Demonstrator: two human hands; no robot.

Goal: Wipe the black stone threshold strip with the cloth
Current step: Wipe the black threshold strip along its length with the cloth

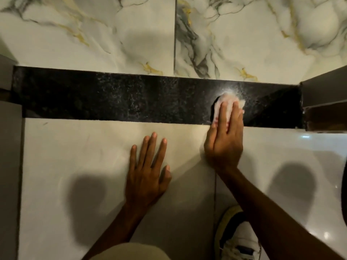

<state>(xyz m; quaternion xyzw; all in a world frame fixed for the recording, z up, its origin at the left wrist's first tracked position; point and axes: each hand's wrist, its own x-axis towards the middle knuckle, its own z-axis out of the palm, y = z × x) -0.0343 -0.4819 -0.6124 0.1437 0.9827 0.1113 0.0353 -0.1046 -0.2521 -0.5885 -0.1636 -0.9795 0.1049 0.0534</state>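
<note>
The black speckled stone threshold strip (122, 98) runs left to right across the floor between two tiled areas. A small pale pinkish cloth (228, 100) lies on its right part. My right hand (224, 139) presses flat on the cloth, fingers stretched over it, so most of the cloth is hidden. My left hand (148, 169) rests flat on the cream floor tile just below the strip, fingers spread, holding nothing.
Veined marble-look tiles (93, 38) lie beyond the strip. Grey door-frame posts stand at the left end (7, 76) and the right end (323, 94). A white and black shoe (236, 239) sits on the near tile at the bottom right.
</note>
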